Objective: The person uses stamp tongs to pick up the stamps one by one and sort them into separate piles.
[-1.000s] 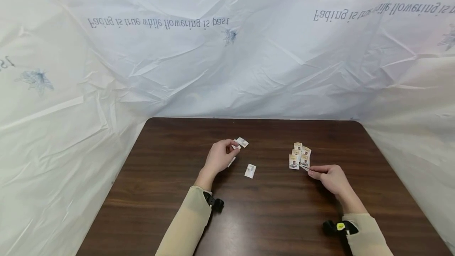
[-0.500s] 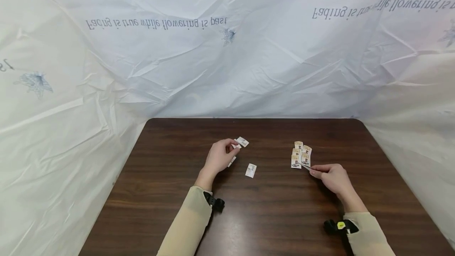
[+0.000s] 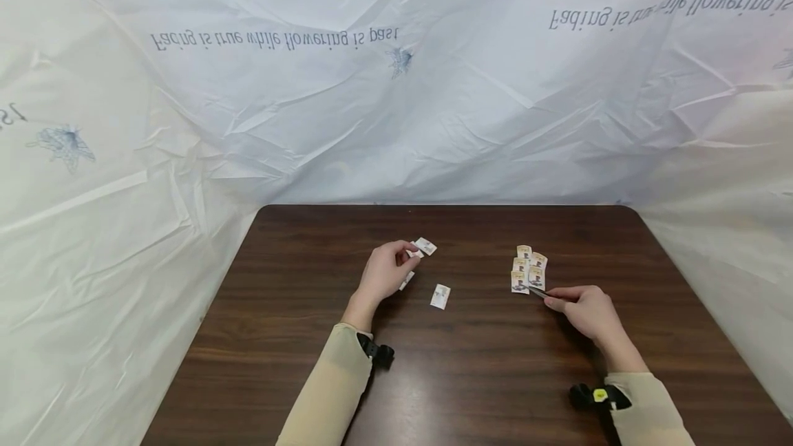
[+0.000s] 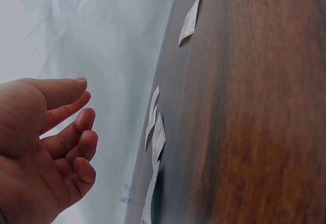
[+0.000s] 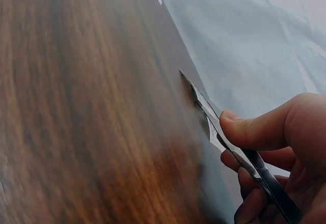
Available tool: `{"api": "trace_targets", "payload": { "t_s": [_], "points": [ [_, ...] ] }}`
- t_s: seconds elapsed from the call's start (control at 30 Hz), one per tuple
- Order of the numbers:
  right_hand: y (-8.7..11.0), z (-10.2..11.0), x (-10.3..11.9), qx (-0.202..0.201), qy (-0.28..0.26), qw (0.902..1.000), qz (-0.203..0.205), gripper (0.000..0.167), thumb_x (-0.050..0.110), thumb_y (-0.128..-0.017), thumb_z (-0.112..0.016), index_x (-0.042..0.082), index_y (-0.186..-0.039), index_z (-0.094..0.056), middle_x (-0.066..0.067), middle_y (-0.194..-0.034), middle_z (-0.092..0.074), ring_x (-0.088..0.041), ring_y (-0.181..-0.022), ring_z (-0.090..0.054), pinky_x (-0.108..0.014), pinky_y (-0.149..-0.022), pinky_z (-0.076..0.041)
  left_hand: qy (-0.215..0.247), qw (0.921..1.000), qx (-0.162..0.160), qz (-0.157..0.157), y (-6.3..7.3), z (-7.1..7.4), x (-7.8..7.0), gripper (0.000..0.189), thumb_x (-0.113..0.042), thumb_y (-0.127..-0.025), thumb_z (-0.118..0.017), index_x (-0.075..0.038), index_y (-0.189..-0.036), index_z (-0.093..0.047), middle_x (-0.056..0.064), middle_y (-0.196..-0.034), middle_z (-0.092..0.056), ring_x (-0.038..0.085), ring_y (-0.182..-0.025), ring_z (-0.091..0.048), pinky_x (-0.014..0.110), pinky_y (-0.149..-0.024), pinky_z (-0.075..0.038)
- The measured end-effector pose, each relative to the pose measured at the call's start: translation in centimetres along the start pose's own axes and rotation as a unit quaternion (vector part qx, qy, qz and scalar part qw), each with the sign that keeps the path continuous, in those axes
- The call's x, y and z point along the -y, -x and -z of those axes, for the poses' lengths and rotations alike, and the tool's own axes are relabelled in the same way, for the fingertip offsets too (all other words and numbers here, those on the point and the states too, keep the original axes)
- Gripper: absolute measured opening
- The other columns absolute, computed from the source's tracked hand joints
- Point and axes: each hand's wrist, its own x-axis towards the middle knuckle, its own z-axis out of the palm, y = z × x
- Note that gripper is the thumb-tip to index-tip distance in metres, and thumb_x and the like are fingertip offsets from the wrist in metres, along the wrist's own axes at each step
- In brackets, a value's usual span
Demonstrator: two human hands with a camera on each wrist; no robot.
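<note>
Nudged slightly rightward since earlier, small white-and-tan paper card (image 3: 520, 283) just beyond the right hand (image 3: 588, 308), fingers pinching slim silver-and-black metal tweezers (image 5: 264, 175), left hand (image 3: 384, 270) loosely curled, holding nothing.

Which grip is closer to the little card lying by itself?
Left. The left grip is just left of the lone card and slightly beyond it; the right grip, holding tweezers, is much farther off, to its right.
</note>
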Motion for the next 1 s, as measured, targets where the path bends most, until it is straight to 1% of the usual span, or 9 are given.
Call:
{"api": "trace_targets", "payload": {
  "t_s": [0.2,0.33,0.43,0.6,0.83,0.93,1.0],
  "points": [
    [0.3,0.5,0.3,0.003,0.025,0.9997,0.001,0.045,0.037,-0.103,-0.072,-0.002,-0.126,-0.077,-0.033,-0.134,-0.066,-0.058,-0.129,-0.054,-0.07,-0.101,-0.045,0.009,0.9999,-0.008,0.002,0.1,0.3,0.1,0.018,-0.023,-0.104,-0.074,-0.013,-0.118,-0.079,-0.005,-0.081,-0.063,0.014,-0.068,-0.055,0.033,-0.066,-0.046],
    [0.4,0.8,0.4,-0.001,0.039,0.9992,0.003,0.045,0.037,-0.102,-0.072,-0.002,-0.123,-0.078,-0.033,-0.132,-0.067,-0.058,-0.127,-0.055,-0.069,-0.1,-0.046,0.016,0.9997,-0.018,-0.002,0.1,0.6,0.2,0.019,-0.02,-0.104,-0.074,-0.01,-0.119,-0.079,-0.005,-0.082,-0.064,0.014,-0.069,-0.055,0.032,-0.066,-0.046],
    [0.5,0.9,0.4,-0.012,0.049,0.9987,0.007,0.044,0.036,-0.102,-0.072,-0.002,-0.121,-0.079,-0.033,-0.13,-0.068,-0.059,-0.125,-0.056,-0.068,-0.097,-0.047,0.016,0.9996,-0.022,0.0,0.1,0.9,0.4,0.021,-0.02,-0.104,-0.074,-0.008,-0.12,-0.079,-0.006,-0.082,-0.064,0.014,-0.071,-0.056,0.032,-0.066,-0.046],
    [0.6,1.1,0.6,-0.034,0.051,0.998,0.014,0.043,0.037,-0.102,-0.073,-0.002,-0.119,-0.079,-0.032,-0.126,-0.07,-0.057,-0.12,-0.06,-0.066,-0.092,-0.05,0.017,0.9992,-0.036,0.007,0.2,1.8,0.8,0.023,-0.023,-0.104,-0.073,-0.007,-0.12,-0.079,-0.006,-0.081,-0.063,0.015,-0.071,-0.056,0.034,-0.067,-0.046],
    [0.9,1.2,1.4,-0.034,0.05,0.9979,0.025,0.046,0.04,-0.102,-0.072,-0.001,-0.123,-0.078,-0.031,-0.128,-0.07,-0.056,-0.121,-0.06,-0.066,-0.093,-0.05,0.029,0.9981,-0.051,0.017,0.4,3.1,1.4,0.017,-0.024,-0.104,-0.074,-0.013,-0.116,-0.079,-0.003,-0.082,-0.064,0.017,-0.069,-0.055,0.035,-0.065,-0.045],
    [0.9,0.8,1.9,-0.032,0.048,0.9976,0.038,0.047,0.04,-0.102,-0.072,-0.001,-0.125,-0.077,-0.031,-0.128,-0.07,-0.055,-0.119,-0.061,-0.065,-0.091,-0.051,0.025,0.9986,-0.045,0.013,0.7,3.3,1.5,0.017,-0.024,-0.104,-0.074,-0.013,-0.115,-0.08,-0.003,-0.084,-0.064,0.017,-0.071,-0.055,0.035,-0.066,-0.046],
    [0.8,0.5,2.3,-0.027,0.046,0.9972,0.052,0.047,0.04,-0.102,-0.074,0.0,-0.126,-0.077,-0.03,-0.126,-0.071,-0.053,-0.117,-0.063,-0.064,-0.09,-0.052,0.017,0.9993,-0.032,0.009,1.0,3.2,1.5,0.017,-0.025,-0.104,-0.074,-0.013,-0.115,-0.08,-0.004,-0.084,-0.064,0.016,-0.072,-0.056,0.035,-0.067,-0.047]
  ]
}}
